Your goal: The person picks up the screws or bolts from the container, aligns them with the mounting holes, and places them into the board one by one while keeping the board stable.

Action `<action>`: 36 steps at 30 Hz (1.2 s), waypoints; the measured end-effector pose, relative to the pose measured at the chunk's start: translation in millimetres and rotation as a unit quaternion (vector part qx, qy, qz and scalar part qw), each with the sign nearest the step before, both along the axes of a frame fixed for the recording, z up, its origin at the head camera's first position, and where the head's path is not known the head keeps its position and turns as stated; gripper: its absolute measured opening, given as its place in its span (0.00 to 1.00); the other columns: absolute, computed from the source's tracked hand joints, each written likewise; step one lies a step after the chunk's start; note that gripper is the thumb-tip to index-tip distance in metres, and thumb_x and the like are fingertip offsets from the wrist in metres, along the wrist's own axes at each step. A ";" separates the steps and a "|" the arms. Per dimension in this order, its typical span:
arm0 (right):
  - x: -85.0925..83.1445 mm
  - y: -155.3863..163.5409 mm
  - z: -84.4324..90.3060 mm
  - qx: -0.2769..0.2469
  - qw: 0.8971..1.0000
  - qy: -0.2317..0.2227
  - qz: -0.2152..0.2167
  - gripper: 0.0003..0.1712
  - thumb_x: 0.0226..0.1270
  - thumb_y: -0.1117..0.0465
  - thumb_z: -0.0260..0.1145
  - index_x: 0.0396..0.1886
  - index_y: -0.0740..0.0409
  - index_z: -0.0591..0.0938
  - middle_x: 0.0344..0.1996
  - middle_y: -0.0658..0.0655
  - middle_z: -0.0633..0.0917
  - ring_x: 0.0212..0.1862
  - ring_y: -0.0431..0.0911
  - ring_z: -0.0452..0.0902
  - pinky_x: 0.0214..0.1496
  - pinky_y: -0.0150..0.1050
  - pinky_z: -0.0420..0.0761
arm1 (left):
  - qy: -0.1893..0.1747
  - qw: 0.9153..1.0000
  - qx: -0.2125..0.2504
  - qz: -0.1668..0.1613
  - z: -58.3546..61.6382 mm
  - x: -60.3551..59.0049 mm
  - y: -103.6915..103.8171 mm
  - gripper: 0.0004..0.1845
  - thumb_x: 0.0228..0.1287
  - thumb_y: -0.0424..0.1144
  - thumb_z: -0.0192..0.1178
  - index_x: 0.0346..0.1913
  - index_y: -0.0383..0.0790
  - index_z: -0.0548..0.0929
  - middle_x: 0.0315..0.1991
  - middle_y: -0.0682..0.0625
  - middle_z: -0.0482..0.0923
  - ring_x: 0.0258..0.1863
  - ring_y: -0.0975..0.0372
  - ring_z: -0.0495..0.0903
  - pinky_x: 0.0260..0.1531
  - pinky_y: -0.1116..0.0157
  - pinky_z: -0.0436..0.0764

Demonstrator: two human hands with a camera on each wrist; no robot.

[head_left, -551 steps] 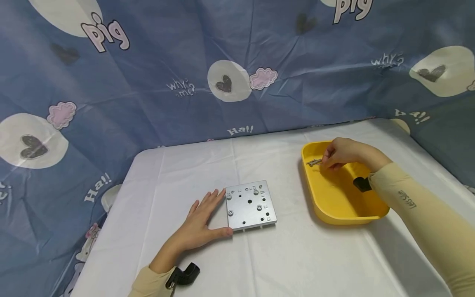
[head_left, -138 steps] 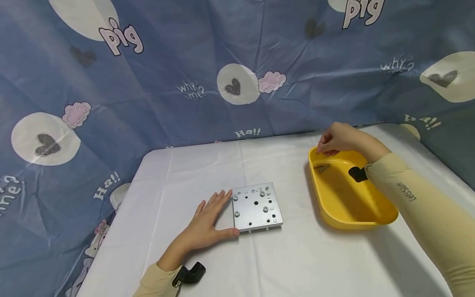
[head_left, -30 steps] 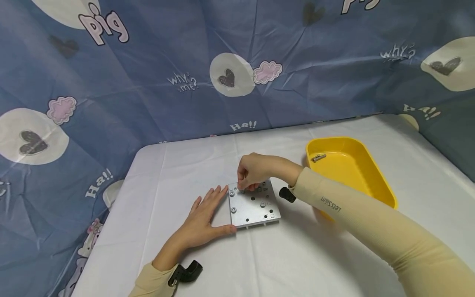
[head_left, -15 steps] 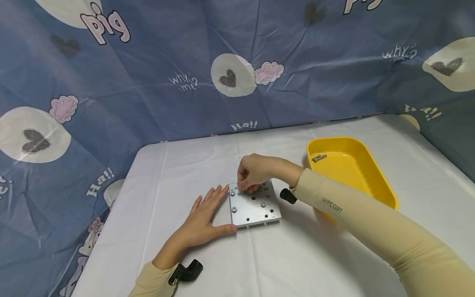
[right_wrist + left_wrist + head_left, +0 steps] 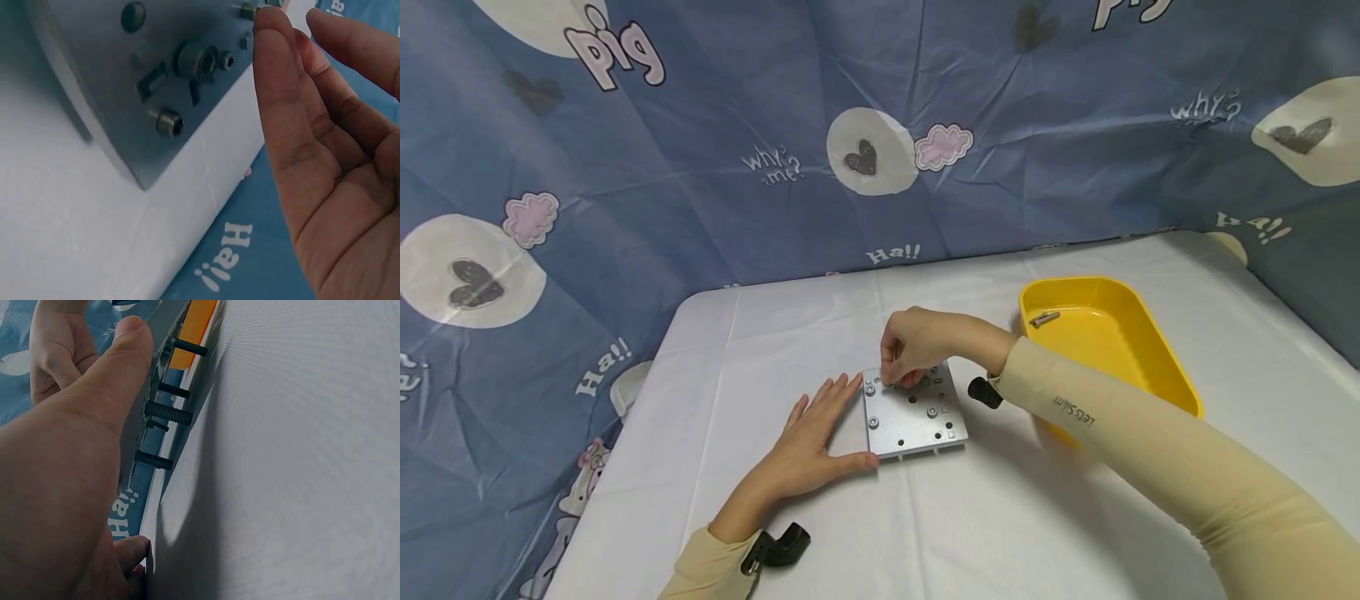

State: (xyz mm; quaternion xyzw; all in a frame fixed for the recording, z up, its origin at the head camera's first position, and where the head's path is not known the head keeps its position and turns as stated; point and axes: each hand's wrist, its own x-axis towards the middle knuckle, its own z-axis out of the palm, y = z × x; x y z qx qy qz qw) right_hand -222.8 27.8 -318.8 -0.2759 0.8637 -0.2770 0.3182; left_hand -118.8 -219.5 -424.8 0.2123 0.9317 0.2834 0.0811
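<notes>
A square grey metal plate (image 5: pixel 917 419) with several screws in it lies on the white cloth. My left hand (image 5: pixel 812 442) lies flat beside it, straight fingers along its left edge and the thumb (image 5: pixel 119 369) against the front left corner. My right hand (image 5: pixel 897 379) hovers over the plate's far left part, its curled fingertips (image 5: pixel 270 28) pinching a small screw (image 5: pixel 245 9) that stands in the plate (image 5: pixel 94 75). In the left wrist view, threaded screw ends (image 5: pixel 169 412) stick out under the plate.
A yellow tray (image 5: pixel 1120 350) stands to the right of the plate with one screw (image 5: pixel 1043 318) in its far left corner. Blue patterned cloth hangs behind and around the white table (image 5: pixel 1015 517). Black camera mounts (image 5: pixel 775 546) sit on both wrists.
My right hand left the yellow tray and came to the plate's far edge. Over the last second it has hardly moved. The left hand has stayed put.
</notes>
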 end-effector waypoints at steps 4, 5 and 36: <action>-3.1 8.6 5.4 -0.004 1.000 0.005 -0.002 0.06 0.73 0.61 0.75 0.36 0.58 0.90 0.31 0.53 0.91 0.34 0.43 0.91 0.45 0.39 0.93 | 0.003 1.000 0.000 0.000 -0.1 0.7 -0.6 0.62 0.58 0.72 0.72 0.89 0.62 0.50 0.89 0.45 0.49 0.89 0.43 0.46 0.84 0.32 0.40; -4.1 11.7 6.7 -0.005 1.000 0.012 0.001 0.06 0.74 0.61 0.75 0.36 0.59 0.90 0.31 0.54 0.92 0.34 0.43 0.91 0.45 0.40 0.93 | 0.002 1.000 0.001 0.000 0.0 0.9 -0.4 0.62 0.58 0.72 0.72 0.89 0.62 0.50 0.89 0.45 0.49 0.89 0.42 0.46 0.84 0.32 0.39; -35.4 159.6 12.4 -0.012 0.990 0.029 -0.135 0.13 0.78 0.57 0.71 0.47 0.64 0.88 0.31 0.57 0.91 0.32 0.44 0.87 0.42 0.39 0.91 | 0.004 1.000 -0.008 0.007 -4.4 -1.1 1.5 0.63 0.57 0.70 0.74 0.89 0.62 0.49 0.89 0.45 0.48 0.89 0.43 0.46 0.83 0.30 0.39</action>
